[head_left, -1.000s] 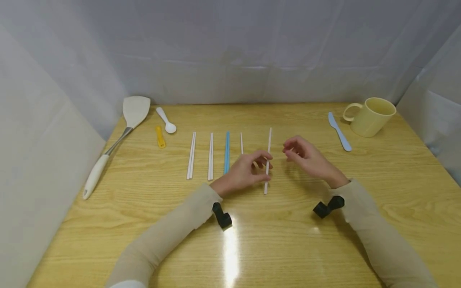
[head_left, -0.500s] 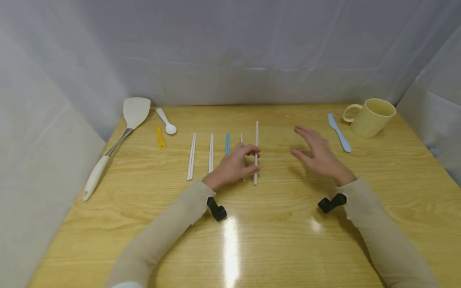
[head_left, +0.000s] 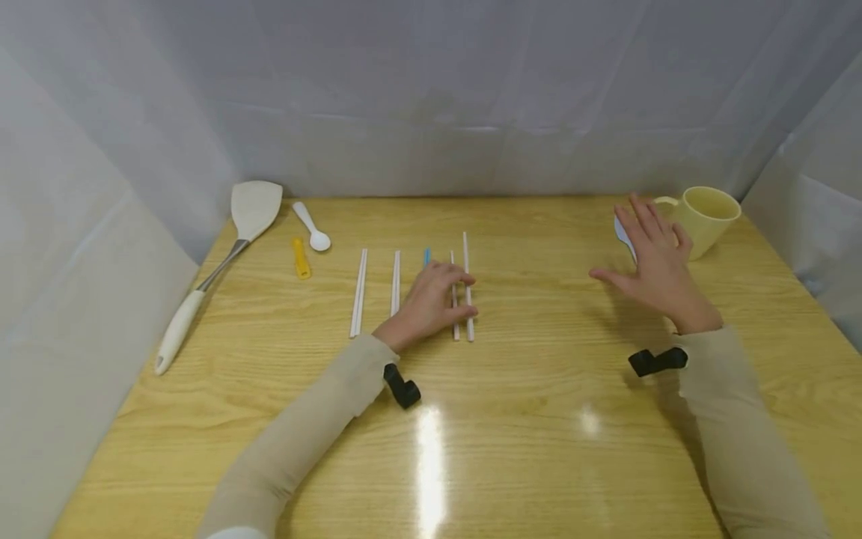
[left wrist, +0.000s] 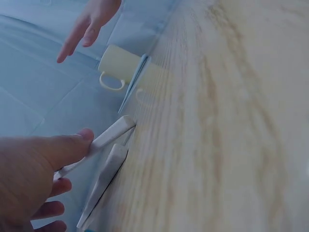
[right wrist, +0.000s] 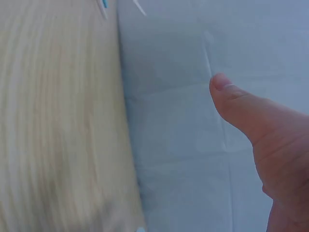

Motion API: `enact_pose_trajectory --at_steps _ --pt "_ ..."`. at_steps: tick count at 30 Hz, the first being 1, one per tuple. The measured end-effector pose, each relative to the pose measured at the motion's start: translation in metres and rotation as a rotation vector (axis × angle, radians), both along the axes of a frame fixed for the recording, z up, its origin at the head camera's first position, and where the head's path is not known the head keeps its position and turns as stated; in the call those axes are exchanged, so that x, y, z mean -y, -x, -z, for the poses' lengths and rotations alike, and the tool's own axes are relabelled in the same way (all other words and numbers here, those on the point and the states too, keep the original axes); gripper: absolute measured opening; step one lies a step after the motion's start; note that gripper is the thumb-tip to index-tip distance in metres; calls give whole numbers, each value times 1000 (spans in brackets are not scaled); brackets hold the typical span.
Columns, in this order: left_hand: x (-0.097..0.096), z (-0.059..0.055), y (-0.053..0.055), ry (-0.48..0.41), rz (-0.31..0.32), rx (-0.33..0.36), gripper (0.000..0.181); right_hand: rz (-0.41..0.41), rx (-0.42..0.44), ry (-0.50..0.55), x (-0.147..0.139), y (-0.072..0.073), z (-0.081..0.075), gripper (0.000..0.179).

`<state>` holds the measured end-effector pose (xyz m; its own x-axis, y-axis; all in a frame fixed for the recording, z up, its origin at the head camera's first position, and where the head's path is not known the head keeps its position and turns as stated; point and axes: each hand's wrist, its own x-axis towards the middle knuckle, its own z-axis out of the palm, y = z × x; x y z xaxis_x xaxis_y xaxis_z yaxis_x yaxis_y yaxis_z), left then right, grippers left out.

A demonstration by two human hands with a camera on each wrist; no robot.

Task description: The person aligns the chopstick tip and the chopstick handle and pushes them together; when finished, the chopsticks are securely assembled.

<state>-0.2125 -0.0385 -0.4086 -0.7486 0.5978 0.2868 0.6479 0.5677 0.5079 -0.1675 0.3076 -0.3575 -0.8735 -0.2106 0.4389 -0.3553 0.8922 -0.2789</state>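
Observation:
My left hand (head_left: 420, 305) pinches a white chopstick (head_left: 465, 251) between thumb and fingers. In the left wrist view, this chopstick (left wrist: 116, 131) has its near end low at the table, beside a second white chopstick (left wrist: 107, 171) that lies on the wood. That second chopstick (head_left: 456, 331) is just left of the held one in the head view. My right hand (head_left: 663, 281) is raised with fingers spread and holds nothing. It overlaps a light blue knife (head_left: 624, 233) and the handle side of a yellow mug (head_left: 707, 224).
Two white chopstick pairs, one (head_left: 358, 296) farther left and another (head_left: 395, 284), lie left of a blue pair (head_left: 427, 257) mostly hidden by my left hand. Beyond are a white spoon (head_left: 319, 240), a yellow-orange piece (head_left: 300, 258) and a spatula (head_left: 256, 213). A pale curtain (head_left: 471, 112) bounds the table.
My left hand has carried the chopstick leftward, close alongside the other white one. My right hand has moved right toward the knife and mug, its fingers spreading.

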Motion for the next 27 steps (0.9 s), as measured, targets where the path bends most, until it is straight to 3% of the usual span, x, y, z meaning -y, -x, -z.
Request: enact_pose_trajectory --at_steps 7,16,20,27 --pt "2 3 2 63 -31 18 47 28 -3 65 -18 -2 -3 100" --pt "2 5 3 180 -60 24 42 13 27 95 -21 -2 -3 88" --pt "2 3 2 192 -60 28 39 37 43 40 -23 -3 -4 89" --pt "5 -1 2 221 -78 37 36 127 85 -165 -27 -4 -3 100"
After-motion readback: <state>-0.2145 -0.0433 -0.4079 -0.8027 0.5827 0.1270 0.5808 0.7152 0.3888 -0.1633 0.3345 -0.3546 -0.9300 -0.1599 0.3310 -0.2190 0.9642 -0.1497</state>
